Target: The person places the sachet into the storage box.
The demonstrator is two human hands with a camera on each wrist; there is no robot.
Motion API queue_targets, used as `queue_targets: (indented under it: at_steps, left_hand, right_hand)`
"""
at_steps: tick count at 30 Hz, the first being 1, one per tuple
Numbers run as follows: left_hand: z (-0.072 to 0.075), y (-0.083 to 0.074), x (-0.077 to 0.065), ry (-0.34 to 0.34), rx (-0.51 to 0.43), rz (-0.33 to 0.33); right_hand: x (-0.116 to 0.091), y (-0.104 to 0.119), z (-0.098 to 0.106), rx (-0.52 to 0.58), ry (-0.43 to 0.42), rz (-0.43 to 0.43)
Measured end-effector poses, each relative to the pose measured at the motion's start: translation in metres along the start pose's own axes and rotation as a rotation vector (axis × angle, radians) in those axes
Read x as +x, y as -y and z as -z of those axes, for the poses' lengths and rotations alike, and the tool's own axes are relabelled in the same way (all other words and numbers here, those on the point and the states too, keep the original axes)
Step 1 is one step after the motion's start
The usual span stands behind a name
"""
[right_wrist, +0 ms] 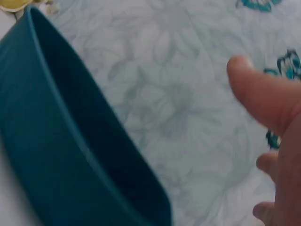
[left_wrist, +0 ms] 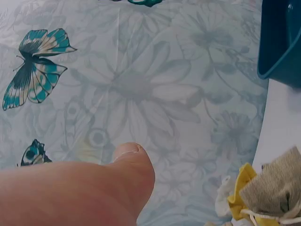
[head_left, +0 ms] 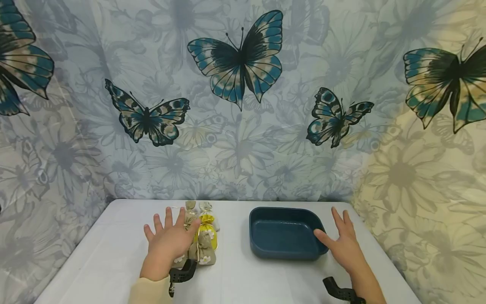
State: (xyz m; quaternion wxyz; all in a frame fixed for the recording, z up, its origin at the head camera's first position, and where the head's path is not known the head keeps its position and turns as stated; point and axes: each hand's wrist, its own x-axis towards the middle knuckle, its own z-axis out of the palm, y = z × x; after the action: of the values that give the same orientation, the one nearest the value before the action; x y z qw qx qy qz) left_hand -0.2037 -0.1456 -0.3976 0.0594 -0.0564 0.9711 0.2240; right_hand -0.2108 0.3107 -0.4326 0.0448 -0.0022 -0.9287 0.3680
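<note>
Judging by how stuff lies, I'd call this barely started. Every pouch I can make out sits left of the dark blue rounded-rectangle bin [head_left: 282, 232] on the white counter [head_left: 235, 274]: a bright yellow drawstring pouch with white flowers [head_left: 207, 230], a beige woven-cloth pouch [head_left: 206, 254] just in front of it, plus others bunched alongside. Nothing's gripped, so as far as I can tell all the handling is left to do.

Left hand [head_left: 171, 240] is at the pouches, left of the bin, fingers spread. Right hand [head_left: 343, 245] is just beside the bin's right end, fingers spread too. Its thumb overlaps the rim from the head view, but the right wrist view shows a gap.

Hard to make out: the left hand covers part of the bunch, so no count from me, and I can't tell if it's touching anything. Both wrist views cut the bin off, and the right one's blurry.
</note>
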Motion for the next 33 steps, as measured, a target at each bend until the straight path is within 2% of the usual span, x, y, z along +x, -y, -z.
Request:
queue_targets:
  at_steps: [4,8,12,14,17,21,27,30,33]
  left_hand:
    - [0.0,0.006,0.0,0.011,-0.019,0.02]
    - [-0.002,0.011,0.001,0.028,-0.051,0.022]
    - [-0.001,0.02,0.002,0.052,-0.101,-0.014]
    - [0.002,0.028,0.002,0.058,-0.132,-0.052]
    - [0.007,0.045,0.003,0.074,-0.198,-0.127]
    - [0.013,0.075,0.004,0.117,-0.302,-0.203]
    - [0.009,0.112,0.001,0.17,-0.448,-0.222]
    - [-0.001,0.122,0.002,0.216,-0.581,-0.208]
    - [-0.013,0.129,0.006,0.232,-0.673,-0.2]
  right_hand:
    - [-0.005,-0.029,-0.002,0.215,0.067,0.013]
    - [-0.008,-0.043,-0.015,0.34,0.119,0.033]
    - [-0.007,-0.05,-0.028,0.337,0.148,0.026]
    - [-0.006,-0.052,-0.033,0.327,0.16,0.035]
    - [-0.004,-0.056,-0.038,0.309,0.161,0.051]
    - [-0.005,-0.06,-0.04,0.28,0.152,0.014]
    - [-0.006,-0.062,-0.04,0.226,0.146,-0.049]
    - [-0.005,-0.061,-0.04,0.22,0.138,-0.049]
    - [-0.003,-0.061,-0.042,0.219,0.122,-0.041]
